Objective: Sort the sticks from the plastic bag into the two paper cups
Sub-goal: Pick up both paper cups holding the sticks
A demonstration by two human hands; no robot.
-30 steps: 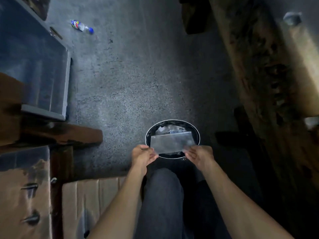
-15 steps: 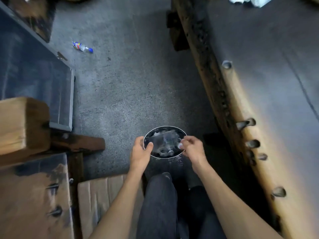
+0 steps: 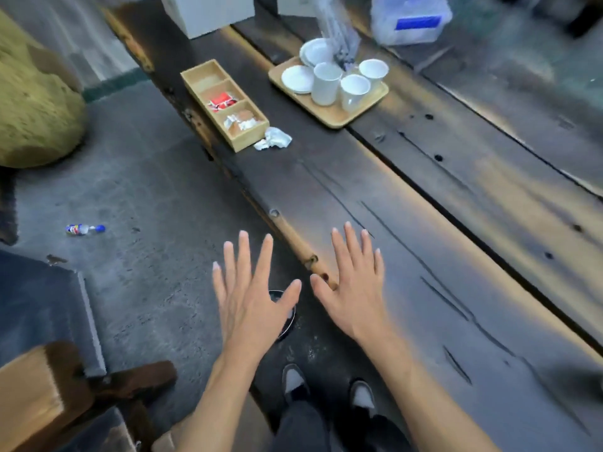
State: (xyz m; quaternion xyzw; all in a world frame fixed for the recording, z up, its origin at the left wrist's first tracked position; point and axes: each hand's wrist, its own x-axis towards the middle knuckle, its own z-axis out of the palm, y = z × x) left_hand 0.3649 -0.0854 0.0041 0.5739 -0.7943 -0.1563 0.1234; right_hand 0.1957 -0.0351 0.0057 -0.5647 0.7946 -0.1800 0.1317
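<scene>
My left hand [image 3: 251,295] and my right hand [image 3: 352,288] are spread flat, palms down, fingers apart, holding nothing, near the front edge of the dark wooden table [image 3: 424,230]. Far back on the table a wooden tray [image 3: 339,117] carries several white cups [image 3: 326,83] and white lids [image 3: 297,78]. A clear plastic bag with dark sticks [image 3: 339,37] stands blurred among the cups. A round black bin [image 3: 288,316] on the floor is mostly hidden under my left hand.
A wooden three-compartment box [image 3: 225,104] with red and white packets lies left of the tray, a crumpled white wrapper [image 3: 274,140] beside it. A clear lidded container [image 3: 411,21] sits at the back. A small bottle [image 3: 85,229] lies on the grey floor.
The clear plastic sheet held over the bin has left both hands. My hands opened and rose, and the view swung up from the bin to the table.
</scene>
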